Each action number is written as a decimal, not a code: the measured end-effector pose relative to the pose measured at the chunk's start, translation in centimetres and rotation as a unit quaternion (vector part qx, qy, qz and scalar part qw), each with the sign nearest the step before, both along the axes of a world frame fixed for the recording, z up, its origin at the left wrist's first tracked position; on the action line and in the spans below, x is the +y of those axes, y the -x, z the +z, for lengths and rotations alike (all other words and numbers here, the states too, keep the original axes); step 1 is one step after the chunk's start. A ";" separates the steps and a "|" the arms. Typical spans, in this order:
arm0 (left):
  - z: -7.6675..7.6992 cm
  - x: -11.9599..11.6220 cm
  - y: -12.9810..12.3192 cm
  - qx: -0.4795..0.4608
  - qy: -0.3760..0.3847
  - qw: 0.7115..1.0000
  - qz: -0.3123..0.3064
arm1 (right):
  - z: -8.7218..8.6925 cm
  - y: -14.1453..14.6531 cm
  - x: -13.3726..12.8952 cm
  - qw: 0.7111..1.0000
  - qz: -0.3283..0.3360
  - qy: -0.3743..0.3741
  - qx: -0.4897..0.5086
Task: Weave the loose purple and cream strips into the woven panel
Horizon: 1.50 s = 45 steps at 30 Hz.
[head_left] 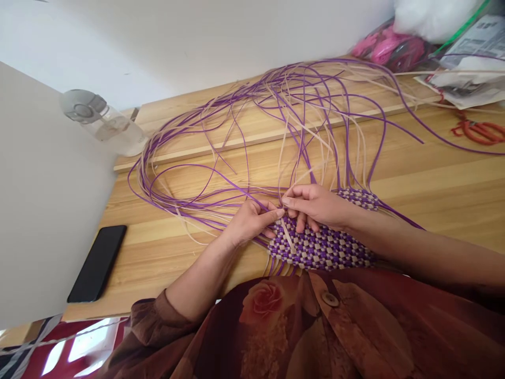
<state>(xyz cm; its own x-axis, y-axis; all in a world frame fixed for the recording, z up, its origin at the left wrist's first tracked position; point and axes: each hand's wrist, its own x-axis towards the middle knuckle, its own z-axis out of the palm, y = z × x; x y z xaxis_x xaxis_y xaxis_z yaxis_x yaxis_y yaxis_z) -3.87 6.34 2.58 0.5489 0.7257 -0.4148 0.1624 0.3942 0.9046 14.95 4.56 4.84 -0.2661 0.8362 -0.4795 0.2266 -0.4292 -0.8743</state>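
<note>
A purple and beige woven panel lies at the table's near edge, against my shirt. Long loose purple and beige strands run out from its far and left sides. At its upper left corner, my left hand pinches a beige strand between thumb and forefinger; a short length of it slants down over the weave. Close beside it, my right hand also has thumb and forefinger closed on a thin beige strand, its other fingers curled over the panel. The exact crossing between the fingertips is hidden.
A black phone lies at the left. A clear bottle with a grey lid stands at the back left, by the wall. Orange-handled cutters rest at the right, near plastic bags and a bagged pink bundle. A low raised ledge crosses the table.
</note>
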 end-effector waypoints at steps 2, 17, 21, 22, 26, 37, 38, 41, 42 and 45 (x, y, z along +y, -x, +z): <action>0.1 -0.1 -0.1 -0.014 0.011 1.000 0.012 | -0.2 0.4 0.5 0.996 0.024 -0.075 -0.041; -0.1 0.2 -0.1 -0.029 0.086 0.995 0.043 | 0.3 -3.8 11.3 0.967 -0.187 -0.126 -0.114; -0.2 0.3 -0.1 -0.034 0.086 0.995 0.037 | 0.4 -3.4 8.1 0.987 -0.109 -0.088 -0.080; -0.2 0.3 -0.1 -0.035 0.085 0.995 0.037 | 0.4 -3.3 7.4 0.990 -0.090 -0.090 -0.066; -0.1 0.2 -0.1 -0.029 0.077 0.996 0.025 | 0.5 -2.4 5.0 0.993 -0.039 -0.107 -0.002; 0.2 0.1 0.0 0.024 0.030 0.999 0.002 | -2.1 -0.7 5.8 0.972 -0.068 -0.162 -0.155; 0.2 0.1 0.0 0.022 0.025 0.999 -0.005 | -1.7 -0.9 5.3 0.967 -0.060 -0.175 -0.174; 0.2 0.1 0.1 0.017 0.019 0.999 -0.027 | 0.1 -1.8 1.9 0.923 -0.017 -0.298 -0.241; 0.2 0.1 0.2 0.017 0.018 0.999 -0.035 | 0.6 -2.1 0.2 0.899 0.006 -0.353 -0.257; 0.3 0.2 0.3 0.021 0.008 0.999 -0.050 | 1.1 -3.0 -4.6 0.845 0.071 -0.456 -0.269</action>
<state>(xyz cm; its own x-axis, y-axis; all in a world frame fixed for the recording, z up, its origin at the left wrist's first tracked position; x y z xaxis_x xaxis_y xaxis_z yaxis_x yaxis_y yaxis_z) -4.16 6.49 2.88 0.5997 0.6616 -0.4502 0.2393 0.3886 0.8898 17.97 -0.08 5.91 -0.3442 0.9011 0.2637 0.6890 0.4332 -0.5811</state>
